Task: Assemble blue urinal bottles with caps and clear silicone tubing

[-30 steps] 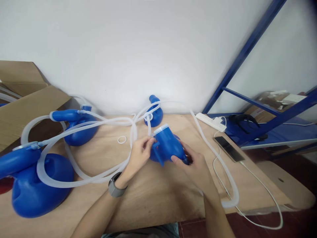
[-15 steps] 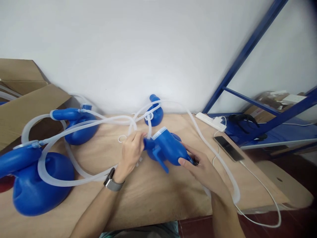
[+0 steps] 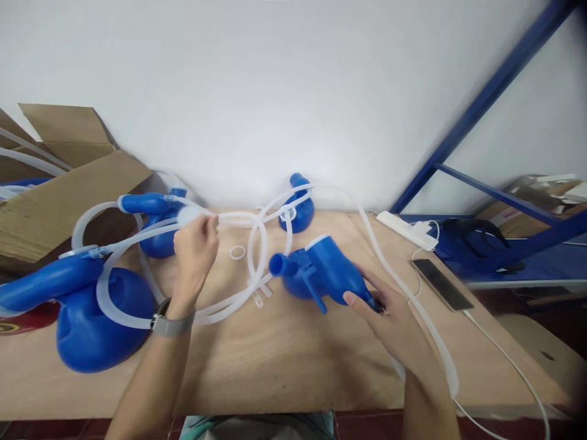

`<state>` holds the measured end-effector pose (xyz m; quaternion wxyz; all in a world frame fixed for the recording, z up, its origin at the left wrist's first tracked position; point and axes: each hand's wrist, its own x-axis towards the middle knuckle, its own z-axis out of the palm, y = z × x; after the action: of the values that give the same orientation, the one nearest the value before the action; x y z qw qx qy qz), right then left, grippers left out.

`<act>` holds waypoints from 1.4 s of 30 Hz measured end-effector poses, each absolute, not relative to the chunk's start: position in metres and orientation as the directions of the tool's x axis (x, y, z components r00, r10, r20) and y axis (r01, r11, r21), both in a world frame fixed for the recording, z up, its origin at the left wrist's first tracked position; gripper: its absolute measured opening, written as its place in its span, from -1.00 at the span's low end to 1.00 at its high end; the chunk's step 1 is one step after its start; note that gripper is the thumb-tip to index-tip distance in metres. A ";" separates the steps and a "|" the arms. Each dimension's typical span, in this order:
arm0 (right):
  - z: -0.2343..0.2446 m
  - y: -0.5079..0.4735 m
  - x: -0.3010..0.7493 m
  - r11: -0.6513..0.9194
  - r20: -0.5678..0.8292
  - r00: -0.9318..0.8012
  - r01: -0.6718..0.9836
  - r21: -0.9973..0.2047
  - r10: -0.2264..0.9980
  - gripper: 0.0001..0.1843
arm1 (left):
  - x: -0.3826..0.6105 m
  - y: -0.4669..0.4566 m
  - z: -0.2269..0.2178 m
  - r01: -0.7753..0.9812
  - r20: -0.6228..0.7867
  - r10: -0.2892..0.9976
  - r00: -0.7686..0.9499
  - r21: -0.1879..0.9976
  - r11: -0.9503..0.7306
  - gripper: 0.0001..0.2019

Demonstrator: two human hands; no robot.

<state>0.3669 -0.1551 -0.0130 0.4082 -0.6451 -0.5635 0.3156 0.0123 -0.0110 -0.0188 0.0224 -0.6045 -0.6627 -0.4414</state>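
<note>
My right hand [image 3: 392, 311] grips the tapered end of a blue plastic urinal bottle [image 3: 342, 269], thumb on top. The bottle lies tilted over the table, its open round mouth facing left and a white ring on its wide funnel. My left hand [image 3: 197, 247], with a watch at the wrist, is closed on a blurred whitish round cap [image 3: 189, 215], apart from the bottle and near the other blue bottles on the left. Between the hands lie a small white ring [image 3: 237, 252], small clear plastic clips [image 3: 259, 296] and coiled clear tubing [image 3: 261, 244].
Two more blue bottles stand on the left, one nearer [image 3: 105, 324], one farther [image 3: 158, 235]. A third [image 3: 300, 211] is by the wall. A cardboard box [image 3: 87, 183] sits far left. A power strip [image 3: 406, 229] and a phone [image 3: 440, 284] lie right, beside a blue rack [image 3: 481, 104].
My left hand has left the bottle's mouth and moved left, carrying the whitish cap; that mouth now shows open. My right hand keeps its hold on the bottle. The view has shifted slightly left.
</note>
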 end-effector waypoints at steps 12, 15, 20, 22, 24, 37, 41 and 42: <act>-0.023 -0.131 0.360 0.053 -0.054 -0.170 0.568 -0.821 0.984 -0.07 | -0.013 -0.023 -0.093 0.826 -0.002 0.997 -0.075 0.560 0.063 -0.75; -0.014 -0.130 0.361 0.080 -0.077 -0.214 0.639 -0.765 0.974 -0.07 | 0.000 -0.040 -0.074 0.825 0.143 0.988 -0.065 0.565 -0.028 -0.63; -0.006 -0.122 0.357 0.175 -0.027 -0.285 0.658 -0.732 0.958 -0.08 | 0.035 -0.080 -0.028 0.493 0.379 0.845 0.377 0.690 -0.530 -0.68; -0.005 -0.120 0.353 0.240 -0.002 -0.345 0.658 -0.714 0.939 -0.08 | 0.046 -0.092 -0.019 0.446 0.460 0.778 0.427 0.641 -0.624 -0.75; -0.004 -0.120 0.349 0.304 0.032 -0.390 0.659 -0.688 0.920 -0.18 | 0.052 -0.098 -0.014 0.422 0.516 0.717 0.469 0.582 -0.695 -0.78; 0.028 -0.111 0.391 0.522 0.335 -0.416 0.778 -0.350 0.845 -0.51 | -0.023 -0.058 -0.030 0.726 0.238 0.893 0.381 0.522 -0.448 -0.58; 0.018 -0.110 0.359 0.638 0.364 -0.574 0.767 -0.076 0.734 -0.51 | -0.019 -0.034 -0.068 0.785 0.150 0.969 0.197 0.568 -0.247 -0.56; 0.015 -0.108 0.350 0.652 0.371 -0.602 0.758 -0.014 0.708 -0.50 | -0.015 -0.036 -0.072 0.748 0.136 0.973 0.184 0.623 -0.228 -0.53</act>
<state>0.3505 -0.1084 0.0146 0.1745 -0.4108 -0.8919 -0.0725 -0.0150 -0.0356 -0.0722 -0.2154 -0.7387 -0.5826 -0.2618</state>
